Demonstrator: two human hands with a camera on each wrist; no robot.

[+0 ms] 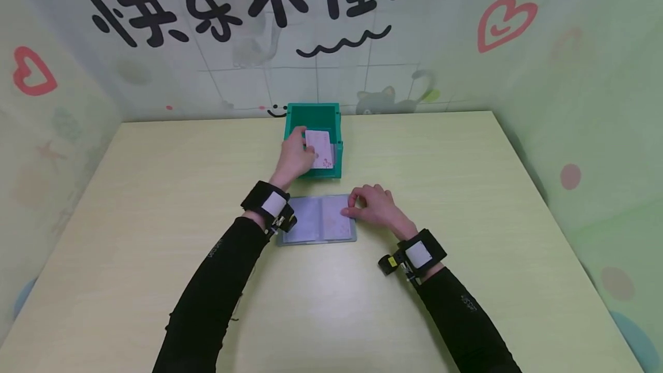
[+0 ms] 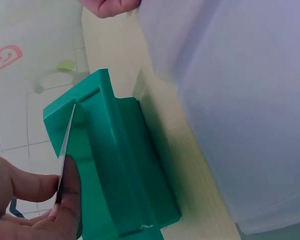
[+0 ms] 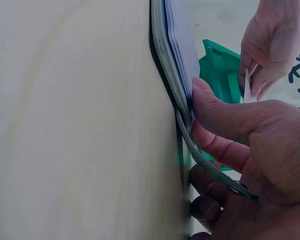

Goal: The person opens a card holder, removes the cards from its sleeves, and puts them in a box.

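Note:
My left hand (image 1: pixel 294 159) pinches a pinkish-white card (image 1: pixel 322 147) between thumb and fingers, over the green box (image 1: pixel 313 113). Seen from the left wrist, that card (image 2: pixel 66 136) is nearly edge-on against the box. Nearer to me lies an opened card album (image 1: pixel 302 222) with pale, bluish sleeve pages. At its right edge, my right hand (image 1: pixel 379 207) pinches the page edges, the thumb on top and the index finger at the side. A grey strap (image 3: pixel 217 174) with a snap button runs from the album along the right hand's fingers.
Another card (image 1: pixel 334 154) shows in the box behind the held one. The box stands near the table's far edge, close to the printed wall (image 1: pixel 217 88). Pale wood tabletop (image 1: pixel 155 235) spreads around the album, with wall panels on both sides.

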